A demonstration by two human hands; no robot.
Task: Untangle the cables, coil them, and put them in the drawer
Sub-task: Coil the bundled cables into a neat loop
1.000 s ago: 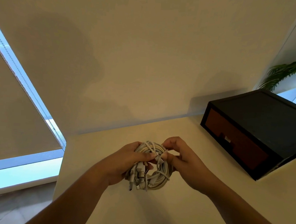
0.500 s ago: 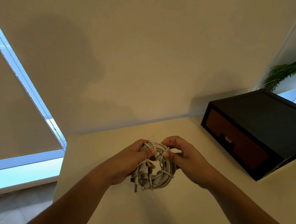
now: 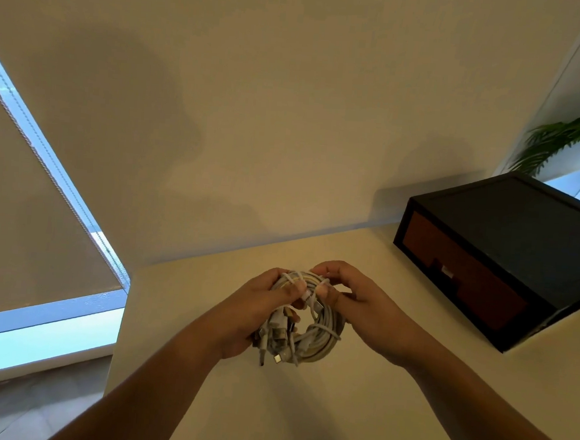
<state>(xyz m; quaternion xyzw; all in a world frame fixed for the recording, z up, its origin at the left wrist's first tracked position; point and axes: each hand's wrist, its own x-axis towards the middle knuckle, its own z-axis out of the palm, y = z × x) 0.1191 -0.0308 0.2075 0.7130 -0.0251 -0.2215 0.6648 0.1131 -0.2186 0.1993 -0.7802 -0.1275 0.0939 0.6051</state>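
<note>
A bundle of white cables (image 3: 314, 338), coiled into a rough ring with several plug ends dangling at its lower left, hangs above the cream table (image 3: 354, 413). My left hand (image 3: 258, 310) grips the ring's left side, thumb over the top strands. My right hand (image 3: 355, 300) pinches a strand at the top of the ring, fingers curled. The black drawer box (image 3: 520, 243) with a shut brown drawer front (image 3: 463, 269) stands on the table at the right, apart from both hands.
The table's left edge (image 3: 119, 328) drops to a tiled floor beside a window with a roller blind (image 3: 35, 209). A wall rises behind the table. A green plant (image 3: 569, 136) stands beyond the box at the far right.
The bundle and both hands have risen slightly and the ring has turned a little. My right fingers have shifted along the top strands. The drawer box has not moved.
</note>
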